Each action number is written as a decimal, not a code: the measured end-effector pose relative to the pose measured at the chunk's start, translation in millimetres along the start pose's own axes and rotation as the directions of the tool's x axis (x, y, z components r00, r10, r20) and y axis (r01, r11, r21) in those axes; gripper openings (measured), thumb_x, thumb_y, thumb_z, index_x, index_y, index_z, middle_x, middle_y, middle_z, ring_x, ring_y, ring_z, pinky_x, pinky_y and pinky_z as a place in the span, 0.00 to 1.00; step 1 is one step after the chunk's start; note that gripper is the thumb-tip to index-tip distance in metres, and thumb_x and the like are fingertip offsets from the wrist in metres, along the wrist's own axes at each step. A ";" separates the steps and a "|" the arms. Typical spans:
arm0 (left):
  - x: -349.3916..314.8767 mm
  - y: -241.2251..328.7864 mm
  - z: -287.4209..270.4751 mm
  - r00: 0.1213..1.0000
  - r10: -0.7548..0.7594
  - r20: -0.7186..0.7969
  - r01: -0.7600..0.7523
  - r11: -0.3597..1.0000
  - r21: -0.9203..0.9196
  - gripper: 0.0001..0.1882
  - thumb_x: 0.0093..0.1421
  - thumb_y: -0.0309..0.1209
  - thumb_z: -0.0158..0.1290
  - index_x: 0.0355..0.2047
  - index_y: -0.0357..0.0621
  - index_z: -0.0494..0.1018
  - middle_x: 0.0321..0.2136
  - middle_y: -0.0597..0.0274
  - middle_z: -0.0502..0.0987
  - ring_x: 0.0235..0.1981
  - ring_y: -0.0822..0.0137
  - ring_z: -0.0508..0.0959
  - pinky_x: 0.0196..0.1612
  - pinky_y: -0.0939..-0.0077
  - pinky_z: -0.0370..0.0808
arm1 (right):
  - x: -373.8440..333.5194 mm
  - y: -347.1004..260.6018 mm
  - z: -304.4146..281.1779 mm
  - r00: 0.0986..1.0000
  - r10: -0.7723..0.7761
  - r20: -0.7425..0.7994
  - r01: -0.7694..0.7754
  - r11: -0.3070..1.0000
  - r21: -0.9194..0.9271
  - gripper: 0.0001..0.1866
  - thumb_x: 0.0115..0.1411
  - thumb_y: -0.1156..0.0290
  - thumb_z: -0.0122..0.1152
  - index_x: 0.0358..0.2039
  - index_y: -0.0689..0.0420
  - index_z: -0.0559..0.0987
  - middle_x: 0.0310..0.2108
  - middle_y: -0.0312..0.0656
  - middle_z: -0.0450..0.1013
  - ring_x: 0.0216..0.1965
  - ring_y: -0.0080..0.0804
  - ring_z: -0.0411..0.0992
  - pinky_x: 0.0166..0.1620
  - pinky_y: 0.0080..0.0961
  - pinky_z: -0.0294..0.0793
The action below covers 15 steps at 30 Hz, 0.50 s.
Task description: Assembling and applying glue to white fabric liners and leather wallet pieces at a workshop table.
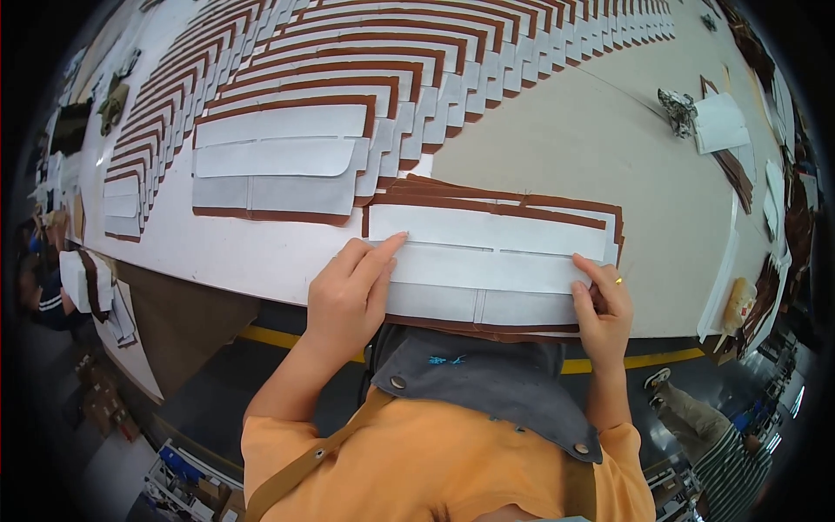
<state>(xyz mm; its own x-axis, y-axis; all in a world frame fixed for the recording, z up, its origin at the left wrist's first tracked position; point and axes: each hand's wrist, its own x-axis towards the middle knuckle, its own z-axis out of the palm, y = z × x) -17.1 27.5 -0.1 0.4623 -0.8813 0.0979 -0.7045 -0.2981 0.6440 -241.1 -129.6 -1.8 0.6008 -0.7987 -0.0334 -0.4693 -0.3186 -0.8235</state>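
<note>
In front of me, at the table's near edge, lies a small stack of flat brown-edged panels, its top panel (444, 271) faced in white and pale grey. A thin slit line crosses that panel, and a short vertical seam marks its lower part. My left hand (348, 283) grips the left end, its index finger lying on the white face. At the right end my right hand (604, 300) holds the edge, thumb and fingertips against it; a ring shows on one finger. The undersides of both grips are hidden. Several panels under the top one jut out slightly askew along the back and right.
Long overlapping rows of similar panels (278, 161) run across the table (557, 130) to the left and back. At the right lie a crumpled silvery piece (677, 111), a white sheet (722, 122) and brown strips (735, 183). Another person (713, 435) stands at lower right.
</note>
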 end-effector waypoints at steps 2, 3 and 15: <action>1.0 0.8 -1.0 1.000 -0.008 0.015 0.008 1.000 -0.010 0.14 0.50 0.18 0.48 0.39 0.40 0.72 0.21 0.59 0.67 0.17 0.68 0.66 0.21 0.80 0.64 | -0.2 0.3 -0.5 1.000 -0.004 0.007 0.004 1.000 -0.009 0.15 0.46 0.82 0.54 0.37 0.59 0.76 0.19 0.32 0.60 0.18 0.17 0.55 0.21 0.12 0.55; 1.6 1.2 -1.2 1.000 -0.009 0.016 0.009 1.000 -0.013 0.14 0.50 0.18 0.48 0.39 0.41 0.72 0.20 0.59 0.66 0.17 0.68 0.66 0.21 0.80 0.64 | 0.1 0.1 -0.6 1.000 -0.004 0.007 0.004 1.000 -0.025 0.15 0.46 0.83 0.54 0.37 0.59 0.76 0.19 0.32 0.60 0.18 0.17 0.55 0.21 0.12 0.55; 1.8 1.2 -2.1 0.999 0.041 0.036 -0.048 0.973 0.224 0.18 0.47 0.19 0.49 0.41 0.45 0.71 0.19 0.62 0.63 0.19 0.65 0.67 0.21 0.75 0.65 | 1.9 -7.4 1.8 1.000 -0.016 0.020 0.017 0.999 -0.039 0.18 0.46 0.82 0.54 0.40 0.58 0.74 0.19 0.33 0.60 0.17 0.17 0.55 0.21 0.13 0.56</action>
<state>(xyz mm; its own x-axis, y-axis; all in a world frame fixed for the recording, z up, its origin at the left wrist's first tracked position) -16.0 26.3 2.5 0.4135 -0.9053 0.0970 -0.8286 -0.3300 0.4522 -235.3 -127.9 3.2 0.6214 -0.7829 -0.0316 -0.4840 -0.3518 -0.8013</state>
